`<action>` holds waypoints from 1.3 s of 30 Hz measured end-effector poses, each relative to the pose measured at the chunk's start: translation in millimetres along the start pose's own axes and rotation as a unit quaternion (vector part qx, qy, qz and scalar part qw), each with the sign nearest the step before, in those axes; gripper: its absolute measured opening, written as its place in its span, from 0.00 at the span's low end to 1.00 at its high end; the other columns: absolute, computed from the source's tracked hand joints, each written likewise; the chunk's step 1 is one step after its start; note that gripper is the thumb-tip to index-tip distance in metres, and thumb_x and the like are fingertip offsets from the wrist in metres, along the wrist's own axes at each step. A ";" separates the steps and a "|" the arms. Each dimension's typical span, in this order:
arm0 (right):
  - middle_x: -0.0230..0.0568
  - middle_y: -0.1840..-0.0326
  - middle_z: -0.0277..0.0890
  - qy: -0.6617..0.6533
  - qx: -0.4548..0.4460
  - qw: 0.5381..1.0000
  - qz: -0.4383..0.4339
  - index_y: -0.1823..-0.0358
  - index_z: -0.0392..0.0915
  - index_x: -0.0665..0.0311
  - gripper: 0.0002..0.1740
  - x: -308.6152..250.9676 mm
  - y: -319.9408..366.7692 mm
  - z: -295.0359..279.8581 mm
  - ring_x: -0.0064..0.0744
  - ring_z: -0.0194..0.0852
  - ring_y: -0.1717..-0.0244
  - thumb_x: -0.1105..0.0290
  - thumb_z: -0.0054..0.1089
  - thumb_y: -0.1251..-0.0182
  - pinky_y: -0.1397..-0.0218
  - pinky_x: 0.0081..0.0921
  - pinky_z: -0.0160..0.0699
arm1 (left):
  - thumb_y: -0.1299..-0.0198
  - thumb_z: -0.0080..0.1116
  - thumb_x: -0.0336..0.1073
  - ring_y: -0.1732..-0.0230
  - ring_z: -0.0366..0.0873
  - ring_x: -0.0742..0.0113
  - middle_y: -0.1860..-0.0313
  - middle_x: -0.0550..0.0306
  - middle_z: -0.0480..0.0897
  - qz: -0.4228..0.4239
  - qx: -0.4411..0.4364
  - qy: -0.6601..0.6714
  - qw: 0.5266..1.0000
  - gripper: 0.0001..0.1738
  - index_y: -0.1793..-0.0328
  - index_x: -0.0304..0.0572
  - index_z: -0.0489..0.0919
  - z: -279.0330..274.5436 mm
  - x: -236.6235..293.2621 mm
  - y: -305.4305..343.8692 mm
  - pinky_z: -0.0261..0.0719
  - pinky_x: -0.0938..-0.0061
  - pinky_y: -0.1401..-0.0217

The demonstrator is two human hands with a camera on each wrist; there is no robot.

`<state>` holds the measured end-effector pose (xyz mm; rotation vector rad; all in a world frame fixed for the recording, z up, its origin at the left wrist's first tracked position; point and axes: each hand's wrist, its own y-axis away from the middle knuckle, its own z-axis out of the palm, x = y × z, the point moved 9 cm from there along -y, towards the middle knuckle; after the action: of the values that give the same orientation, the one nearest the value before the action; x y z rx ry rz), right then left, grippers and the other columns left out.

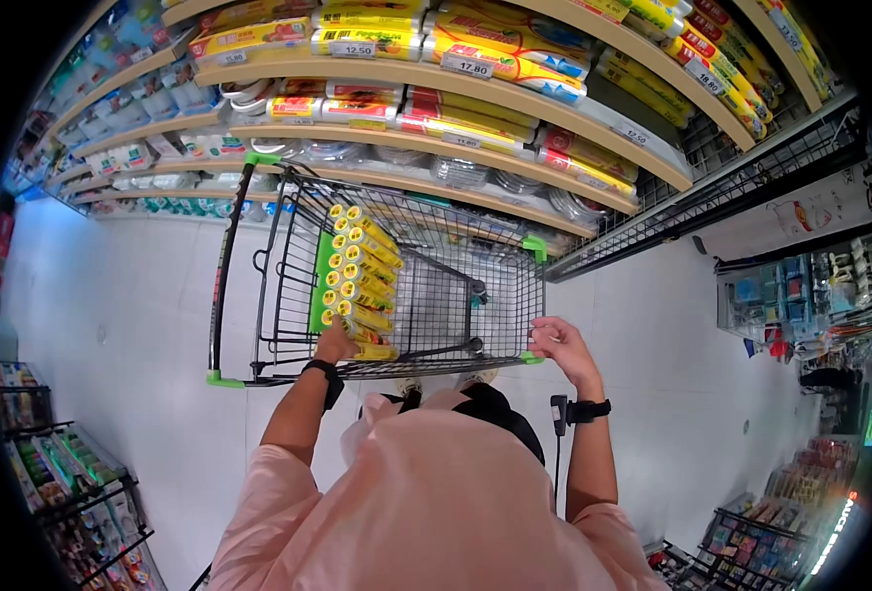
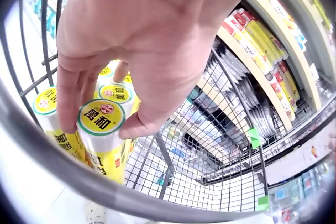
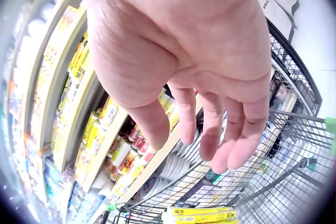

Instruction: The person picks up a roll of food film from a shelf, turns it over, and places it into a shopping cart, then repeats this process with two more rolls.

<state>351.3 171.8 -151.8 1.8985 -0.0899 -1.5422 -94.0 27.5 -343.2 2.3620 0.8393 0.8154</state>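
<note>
In the head view my left hand (image 1: 335, 343) reaches over the near side of the wire shopping cart (image 1: 436, 370). It grips the end of a yellow-and-white wrapped roll (image 2: 101, 118), thumb on one side and fingers on the other. That roll stands at the near end of several matching rolls (image 1: 369, 281), packed in rows against the green panel (image 1: 322, 286) of the cart. My right hand (image 1: 560, 345) hovers by the cart's right near corner, fingers loosely curled, holding nothing. In the right wrist view its fingers (image 3: 210, 124) hang down with the cart behind them.
Shelves (image 1: 436, 138) of yellow and red packaged rolls and plastic wares run along the cart's far side. A black wire rack (image 1: 702, 207) stands at right. Other display racks (image 1: 71, 483) are at lower left and lower right. The white floor (image 1: 160, 315) lies around the cart.
</note>
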 end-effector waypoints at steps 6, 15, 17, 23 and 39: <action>0.37 0.55 0.80 -0.018 0.024 1.000 0.003 0.41 0.76 0.67 0.18 -4.9 11.0 -8.2 0.28 0.83 0.57 0.69 0.63 0.30 0.53 0.24 0.84 | 0.63 0.81 0.35 0.42 0.80 0.37 0.47 0.35 0.81 0.070 0.002 0.080 0.994 0.51 0.36 0.45 0.56 24.6 5.9 -19.6 0.80 0.57 0.40; 0.36 0.56 0.79 -0.017 0.033 0.999 0.009 0.42 0.76 0.67 0.17 -3.4 10.7 -16.1 0.28 0.83 0.58 0.70 0.63 0.30 0.53 0.22 0.84 | 0.62 0.75 0.29 0.37 0.73 0.39 0.45 0.38 0.79 0.114 0.041 -0.026 0.992 0.49 0.30 0.49 0.63 37.4 21.5 -27.9 0.73 0.57 0.32; 0.36 0.56 0.79 -0.016 0.034 0.999 0.010 0.43 0.77 0.67 0.17 -3.8 11.2 -16.9 0.28 0.83 0.58 0.70 0.63 0.30 0.54 0.22 0.84 | 0.62 0.74 0.29 0.38 0.73 0.40 0.47 0.43 0.80 0.182 0.036 -0.071 0.980 0.41 0.36 0.51 0.71 57.4 19.4 -41.4 0.72 0.58 0.32; 0.36 0.57 0.79 -0.007 0.031 0.999 -0.001 0.43 0.77 0.67 0.16 -11.3 5.2 -17.9 0.27 0.83 0.59 0.70 0.63 0.30 0.56 0.22 0.84 | 0.65 0.74 0.33 0.41 0.74 0.44 0.54 0.51 0.82 0.147 -0.065 -0.015 0.987 0.24 0.56 0.52 0.82 39.3 24.1 -33.3 0.75 0.62 0.36; 0.36 0.56 0.80 -0.005 0.014 1.000 0.003 0.42 0.76 0.66 0.17 -17.3 -4.7 -9.6 0.26 0.83 0.60 0.70 0.63 0.29 0.56 0.21 0.83 | 0.61 0.71 0.32 0.50 0.84 0.43 0.57 0.43 0.86 0.105 0.010 -0.024 0.994 0.25 0.51 0.49 0.82 34.2 2.7 -25.2 0.82 0.58 0.45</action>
<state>353.1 187.6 -139.1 1.9108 -0.1221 -1.5548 -79.0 38.1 -381.5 2.5075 0.5877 0.8323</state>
